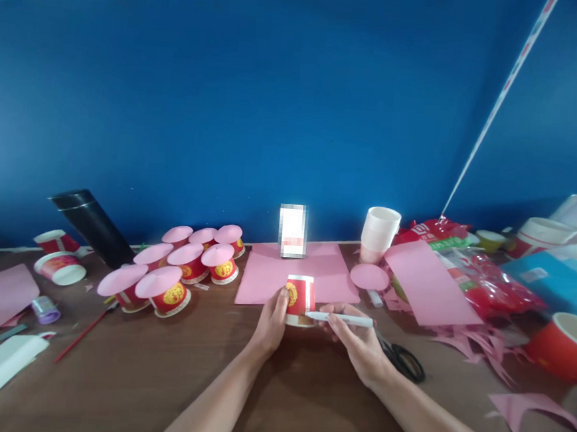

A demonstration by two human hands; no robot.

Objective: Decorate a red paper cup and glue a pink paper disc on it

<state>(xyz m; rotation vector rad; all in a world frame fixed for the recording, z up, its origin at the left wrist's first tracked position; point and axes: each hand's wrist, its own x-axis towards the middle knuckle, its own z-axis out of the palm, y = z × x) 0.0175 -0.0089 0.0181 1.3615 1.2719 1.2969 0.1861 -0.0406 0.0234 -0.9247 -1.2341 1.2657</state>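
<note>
My left hand (270, 324) is closed around the side of a red paper cup (304, 289) with a gold emblem and a white band. The cup stands upside down, wide rim at the bottom. In my right hand (360, 348) is a white pen (353, 320), lying almost level, its tip at the cup's lower side. Whether the tip touches cannot be made out. Just behind the cup lies a pink sheet (261, 277), with a pink paper disc (369, 276) to its right. Black-handled scissors (409, 364) rest partly behind my right wrist.
Several upturned red cups (171, 296) topped with pink discs stand at left, near a black cylinder (98, 228) and a red stick (82, 336). At right are stacked white cups (380, 230), pink scraps (488, 348) and an orange-red cup (565, 351). A blue wall (297, 110) closes the back.
</note>
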